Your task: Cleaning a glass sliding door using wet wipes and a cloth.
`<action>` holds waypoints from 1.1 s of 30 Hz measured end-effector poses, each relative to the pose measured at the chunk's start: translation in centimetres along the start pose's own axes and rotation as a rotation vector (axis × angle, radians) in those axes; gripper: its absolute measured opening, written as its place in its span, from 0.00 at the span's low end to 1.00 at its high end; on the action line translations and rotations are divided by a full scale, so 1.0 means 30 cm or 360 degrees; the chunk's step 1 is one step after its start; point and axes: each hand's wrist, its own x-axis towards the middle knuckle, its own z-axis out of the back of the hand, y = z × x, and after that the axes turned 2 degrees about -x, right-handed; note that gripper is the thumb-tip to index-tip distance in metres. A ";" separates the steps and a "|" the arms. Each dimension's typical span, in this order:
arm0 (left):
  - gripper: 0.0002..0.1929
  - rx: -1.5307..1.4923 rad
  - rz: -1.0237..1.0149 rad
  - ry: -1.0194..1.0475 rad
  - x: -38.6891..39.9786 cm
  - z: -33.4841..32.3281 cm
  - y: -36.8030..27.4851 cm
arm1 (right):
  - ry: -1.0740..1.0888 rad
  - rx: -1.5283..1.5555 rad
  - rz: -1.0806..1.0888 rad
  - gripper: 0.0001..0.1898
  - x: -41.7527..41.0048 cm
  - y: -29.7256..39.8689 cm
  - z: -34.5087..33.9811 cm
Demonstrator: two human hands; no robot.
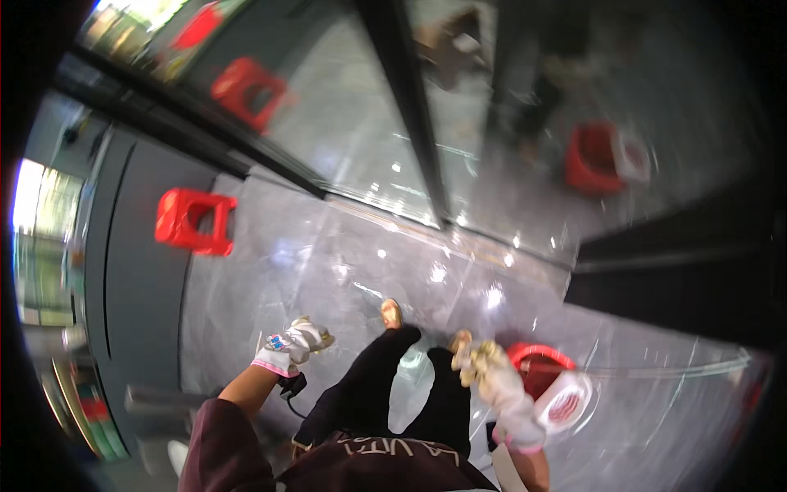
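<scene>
My left hand (296, 345), in a white work glove with a pink cuff, hangs over the grey tiled floor (258, 289). Its fingers are curled and I see nothing in them. A black device (292, 386) with a cable sits by that wrist. My right hand (495, 384), also gloved, is in front of the left side of a red bucket (544, 363). Its fingers are bent; blur hides whether they hold anything. A round white mop-wringer basket (562, 401), seemingly part of the bucket, lies to the right of this hand.
A red plastic stool (195, 221) stands by a dark grey panel (144, 246) at left. Ahead, black-framed glass panels (356, 117) mirror the stool and bucket. A dark block (670, 270) rises at right. A pale streak (664, 370) crosses the floor there.
</scene>
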 end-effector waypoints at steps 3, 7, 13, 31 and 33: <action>0.22 -0.0326 -0.0324 -0.0299 -0.226 -0.163 0.170 | 0.0117 -0.0304 -0.0298 0.16 -0.135 -0.023 -0.326; 0.21 -0.0498 -0.0093 -0.0458 -0.501 -0.291 0.240 | 0.0376 -0.0483 -0.0628 0.21 -0.200 -0.158 -0.542; 0.24 -0.0892 0.0407 -0.0603 -0.810 -0.761 0.600 | 0.0454 -0.0775 -0.0691 0.16 -0.105 -0.416 -1.052; 0.15 -0.1735 0.1376 -0.0581 -1.379 -1.124 1.565 | 0.0725 -0.1144 -0.1101 0.14 0.616 -1.371 -2.078; 0.14 -0.1804 0.1295 -0.0711 -1.293 -1.041 1.706 | 0.0708 -0.1136 -0.1059 0.14 0.755 -1.357 -2.131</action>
